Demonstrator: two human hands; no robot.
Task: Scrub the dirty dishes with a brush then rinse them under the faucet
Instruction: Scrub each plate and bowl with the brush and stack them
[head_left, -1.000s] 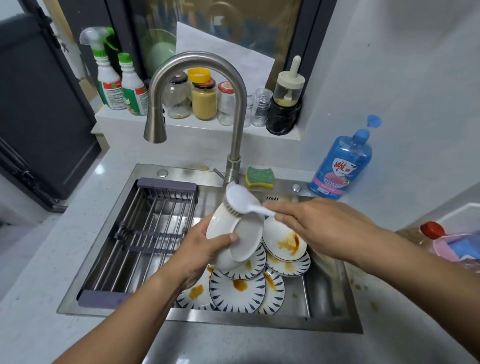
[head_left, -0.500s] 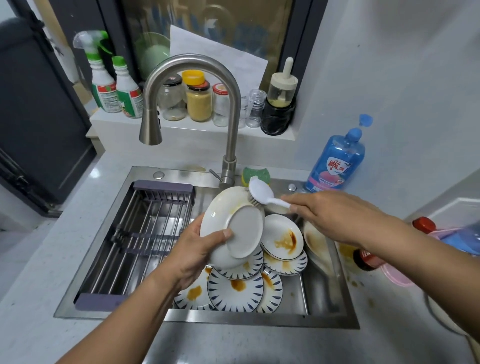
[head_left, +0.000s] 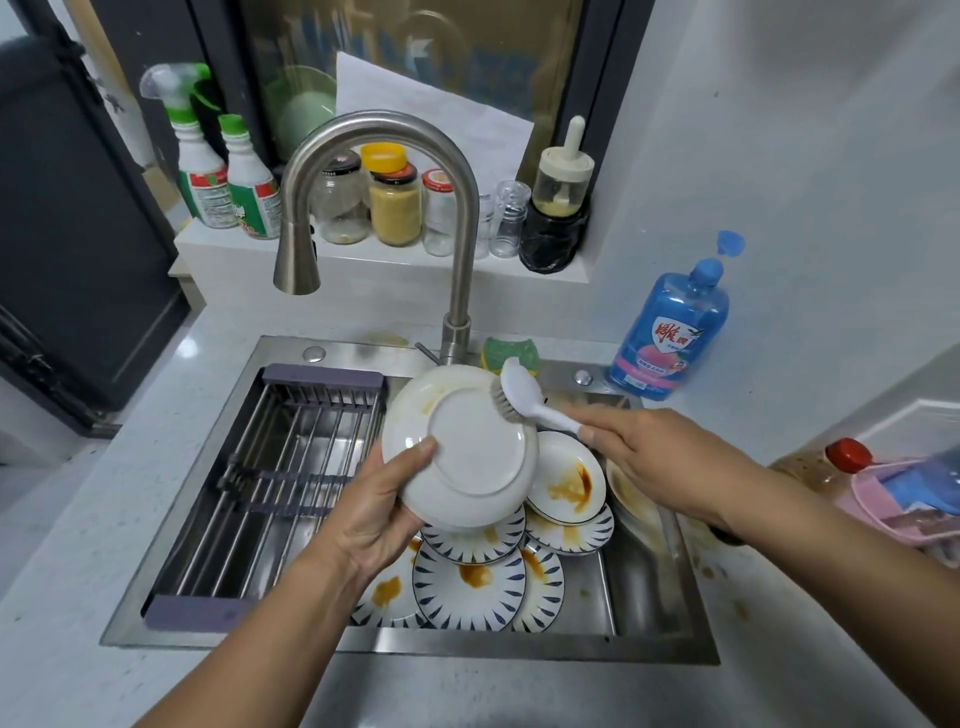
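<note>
Left hand grips plate, face hidden; right hand covers brush handle.

Faucet brushed steel, satin. Sink stainless, dull sheen. Plate glossy glazed ceramic. Brush white smooth plastic. Worktop pale, glossy.

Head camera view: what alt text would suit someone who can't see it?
A left hand holds a white plate, underside showing, over a sink of sauce-stained plates, while the right hand presses a brush against its rim.

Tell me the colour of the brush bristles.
The bristles are grey, seen in the head view.
</note>
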